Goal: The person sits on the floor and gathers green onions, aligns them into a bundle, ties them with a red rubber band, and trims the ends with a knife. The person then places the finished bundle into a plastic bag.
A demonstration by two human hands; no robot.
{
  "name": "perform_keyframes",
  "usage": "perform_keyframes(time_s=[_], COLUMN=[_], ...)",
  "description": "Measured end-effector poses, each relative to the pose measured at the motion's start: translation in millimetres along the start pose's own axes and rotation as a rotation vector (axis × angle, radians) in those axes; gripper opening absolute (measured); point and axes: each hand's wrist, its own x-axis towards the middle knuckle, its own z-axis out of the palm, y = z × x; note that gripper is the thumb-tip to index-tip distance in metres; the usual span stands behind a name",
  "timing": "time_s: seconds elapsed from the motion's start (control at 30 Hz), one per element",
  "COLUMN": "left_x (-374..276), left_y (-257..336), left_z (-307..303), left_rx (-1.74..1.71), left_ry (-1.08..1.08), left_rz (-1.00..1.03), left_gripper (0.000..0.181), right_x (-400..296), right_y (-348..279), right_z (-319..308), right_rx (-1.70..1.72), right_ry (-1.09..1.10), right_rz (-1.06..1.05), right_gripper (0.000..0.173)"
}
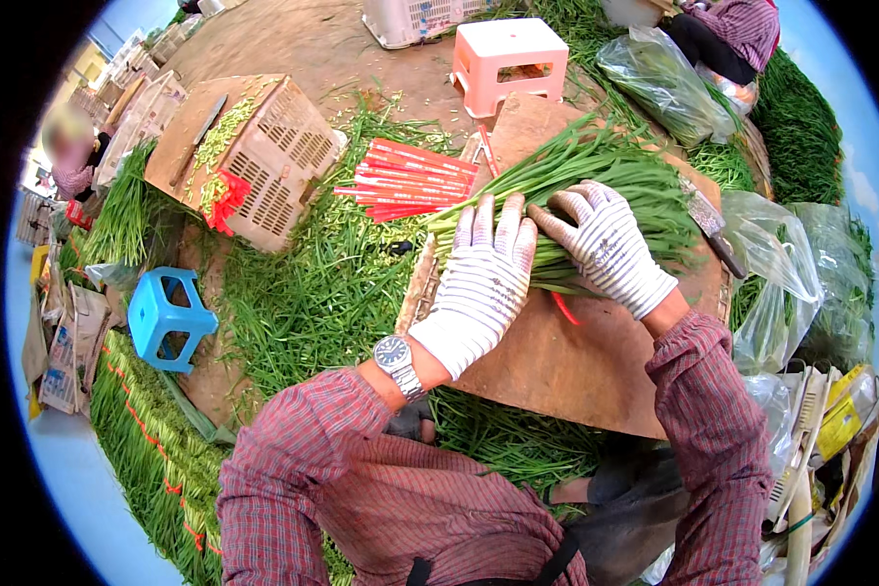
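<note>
A loose bunch of long green leaves with pale stems, likely Chinese chives (630, 165), lies across a brown wooden board (571, 359). My left hand (487, 286), in a striped work glove, presses its fingers over the stem end. My right hand (601, 234), gloved alike, curls over the middle of the bunch near the left thumb. From beneath the leaves pokes the end of a red strip (565, 309). A kitchen knife (710, 223) with a dark handle lies at the board's right edge. Red printed strips (414, 179) fan out beyond my left fingertips.
Cut greens (293, 322) cover the ground. A blue stool (172, 319) stands left, a pink stool (509, 66) ahead. An upturned plastic crate (286, 161) carries another board with a knife (209, 121). Plastic bags (769, 278) crowd the right; other people sit farther off.
</note>
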Motion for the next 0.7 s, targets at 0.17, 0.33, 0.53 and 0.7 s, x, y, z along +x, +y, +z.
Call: perform_keyframes(time_s=[0.17,0.33,0.53,0.7], left_x=[-0.4,8.6,15.8,11.3], left_y=[-5.8,-12.8,-12.2,-13.3], left_z=[-3.2,6.0,15.5,20.2], left_rx=[-0.091,0.004,0.059,0.009], left_ry=[-0.058,-0.234,-0.01,-0.093], left_rz=[-0.05,-0.149,-0.073,-0.097], left_gripper=[0.102,0.089,0.072,0.048], right_x=[15.6,44.8,108.9,76.9], right_y=[6.5,24.3,55.9,61.6], right_z=[-1.8,-22.2,41.1,56.1], right_rx=[0.147,0.313,0.233,0.473], right_ry=[-0.115,-0.169,-0.568,-0.631], right_rz=[-0.011,0.041,0.145,0.136], right_gripper=[0.05,0.045,0.034,0.041])
